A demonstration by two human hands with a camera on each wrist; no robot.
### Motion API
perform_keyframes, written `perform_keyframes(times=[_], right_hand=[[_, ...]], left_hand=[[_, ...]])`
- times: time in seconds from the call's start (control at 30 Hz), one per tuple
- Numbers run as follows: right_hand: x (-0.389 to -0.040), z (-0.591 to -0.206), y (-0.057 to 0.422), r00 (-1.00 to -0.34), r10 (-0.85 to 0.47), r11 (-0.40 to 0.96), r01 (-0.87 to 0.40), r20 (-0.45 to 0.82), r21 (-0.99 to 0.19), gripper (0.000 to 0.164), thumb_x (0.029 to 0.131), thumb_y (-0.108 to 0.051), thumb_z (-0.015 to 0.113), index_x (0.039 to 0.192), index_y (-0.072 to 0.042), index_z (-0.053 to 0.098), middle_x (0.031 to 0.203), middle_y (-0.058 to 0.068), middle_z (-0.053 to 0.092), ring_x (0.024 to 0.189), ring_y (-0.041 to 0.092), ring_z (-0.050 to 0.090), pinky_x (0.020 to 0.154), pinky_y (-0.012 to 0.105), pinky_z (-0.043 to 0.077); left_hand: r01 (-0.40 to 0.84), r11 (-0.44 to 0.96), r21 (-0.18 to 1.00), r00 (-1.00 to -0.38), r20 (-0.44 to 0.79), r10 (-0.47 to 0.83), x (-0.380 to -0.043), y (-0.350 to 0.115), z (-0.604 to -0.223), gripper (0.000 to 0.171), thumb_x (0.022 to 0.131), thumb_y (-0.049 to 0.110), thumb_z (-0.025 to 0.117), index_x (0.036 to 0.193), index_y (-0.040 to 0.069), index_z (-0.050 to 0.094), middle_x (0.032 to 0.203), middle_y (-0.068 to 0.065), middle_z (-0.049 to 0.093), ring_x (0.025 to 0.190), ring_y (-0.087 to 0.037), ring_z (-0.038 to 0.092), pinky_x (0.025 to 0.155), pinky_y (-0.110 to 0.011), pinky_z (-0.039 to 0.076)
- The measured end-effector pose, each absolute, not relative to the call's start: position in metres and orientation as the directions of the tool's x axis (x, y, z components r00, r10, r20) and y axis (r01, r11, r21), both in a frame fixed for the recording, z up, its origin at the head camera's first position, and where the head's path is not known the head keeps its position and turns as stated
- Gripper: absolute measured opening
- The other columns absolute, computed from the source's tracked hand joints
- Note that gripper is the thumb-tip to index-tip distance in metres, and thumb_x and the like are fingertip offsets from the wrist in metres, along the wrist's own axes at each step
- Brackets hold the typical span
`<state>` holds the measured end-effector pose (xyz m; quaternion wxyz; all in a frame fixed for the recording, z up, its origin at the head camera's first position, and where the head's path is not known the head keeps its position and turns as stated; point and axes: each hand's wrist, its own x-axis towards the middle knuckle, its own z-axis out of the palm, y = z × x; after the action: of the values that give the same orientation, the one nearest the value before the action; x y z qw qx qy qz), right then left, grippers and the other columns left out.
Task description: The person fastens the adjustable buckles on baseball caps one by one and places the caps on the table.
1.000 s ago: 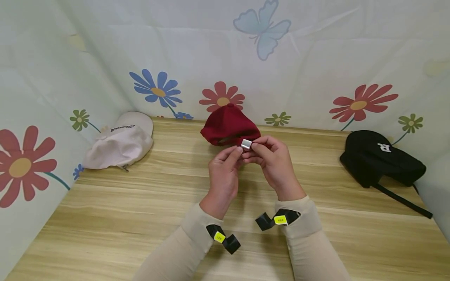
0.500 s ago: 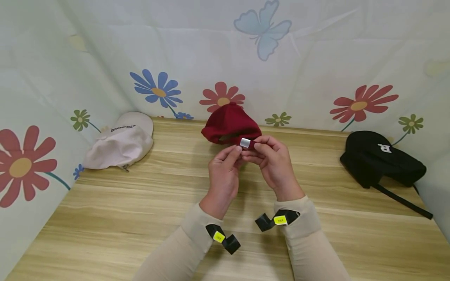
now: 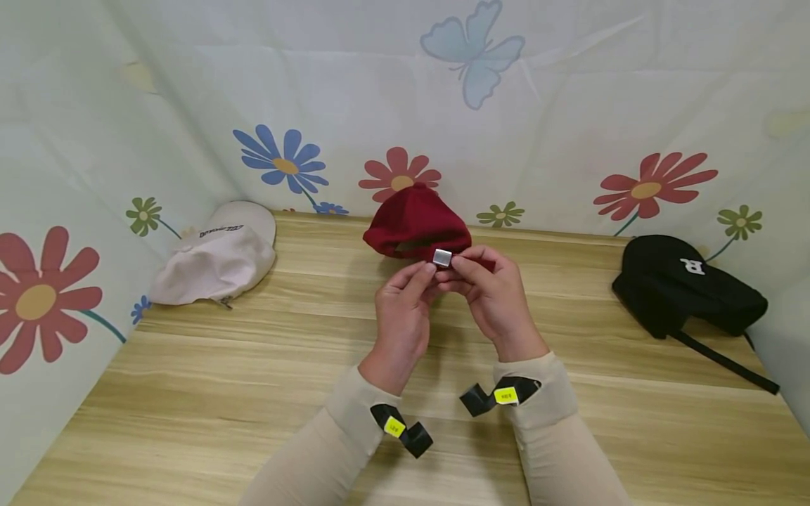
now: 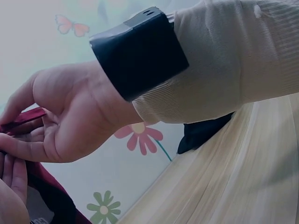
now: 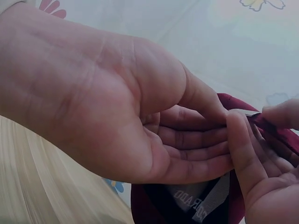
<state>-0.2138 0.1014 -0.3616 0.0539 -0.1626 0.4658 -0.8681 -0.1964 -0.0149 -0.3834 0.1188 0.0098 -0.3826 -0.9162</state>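
A dark red cap (image 3: 418,218) is in the middle of the head view, its back opening toward me. A small silver buckle (image 3: 442,258) sits on its red back strap (image 4: 23,120). My left hand (image 3: 405,320) pinches the buckle's left side with thumb and finger. At the buckle's right side, my right hand (image 3: 503,302) pinches the strap end. The right wrist view shows the buckle's thin edge (image 5: 246,112) between both hands' fingertips, with part of the cap's dark inner band below. Whether the cap touches the table cannot be told.
A pale pink cap (image 3: 218,256) lies on the wooden table (image 3: 253,393) at the left. At the right stands a black cap (image 3: 686,288) with a white letter, its strap hanging loose. A flower-printed cloth (image 3: 354,77) encloses the back and sides.
The buckle has tilted slightly. The right thumb has shifted left against it, covering strap that showed half a second ago. The cap has risen a little; the wrists stay nearly still.
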Motion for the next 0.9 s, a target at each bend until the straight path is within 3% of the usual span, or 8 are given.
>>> perform_keyframes(times=[0.27,0.47,0.67,0.9], right_hand=[[-0.2125,-0.3602,0.1049,-0.909,-0.297,-0.598,-0.062,0.293,-0.799,0.006,0.089,-0.002,0.052,0.084,-0.002,0.055,0.086,0.01,0.061,0.075,0.022,0.069,0.072,0.033,0.056],[-0.2151,-0.3645,0.1026,-0.905,-0.304,-0.649,-0.032,0.298,-0.76,0.012,0.087,0.005,0.052,0.095,0.001,0.06,0.09,0.013,0.064,0.073,0.021,0.069,0.071,0.032,0.056],[-0.2161,-0.3666,0.0997,-0.929,-0.256,-0.613,-0.058,0.267,-0.788,0.013,0.085,0.004,0.056,0.092,0.0,0.067,0.08,0.01,0.069,0.067,0.017,0.068,0.065,0.029,0.057],[-0.2153,-0.3662,0.0985,-0.923,-0.241,-0.637,-0.081,0.298,-0.767,0.007,0.09,0.0,0.049,0.094,0.001,0.054,0.081,0.012,0.066,0.067,0.02,0.068,0.064,0.029,0.057]], left_hand=[[0.201,-0.669,0.716,-0.972,0.063,-0.225,-0.197,-0.0173,-0.3835,0.007,0.082,0.006,0.064,0.083,0.009,0.071,0.079,-0.003,0.067,0.069,-0.011,0.064,0.068,-0.022,0.054],[0.194,-0.671,0.716,-0.974,0.059,-0.219,-0.196,-0.0172,-0.3827,0.01,0.083,0.006,0.064,0.08,0.012,0.071,0.078,-0.001,0.067,0.068,-0.01,0.063,0.068,-0.022,0.054],[0.188,-0.689,0.7,-0.977,0.06,-0.206,-0.1948,-0.0163,-0.3822,0.011,0.083,0.004,0.063,0.08,0.012,0.071,0.078,-0.001,0.067,0.067,-0.01,0.063,0.066,-0.022,0.054],[0.179,-0.708,0.683,-0.977,0.038,-0.21,-0.1958,-0.0149,-0.3819,0.013,0.084,0.002,0.061,0.08,0.01,0.07,0.077,-0.001,0.066,0.067,-0.01,0.063,0.065,-0.022,0.054]])
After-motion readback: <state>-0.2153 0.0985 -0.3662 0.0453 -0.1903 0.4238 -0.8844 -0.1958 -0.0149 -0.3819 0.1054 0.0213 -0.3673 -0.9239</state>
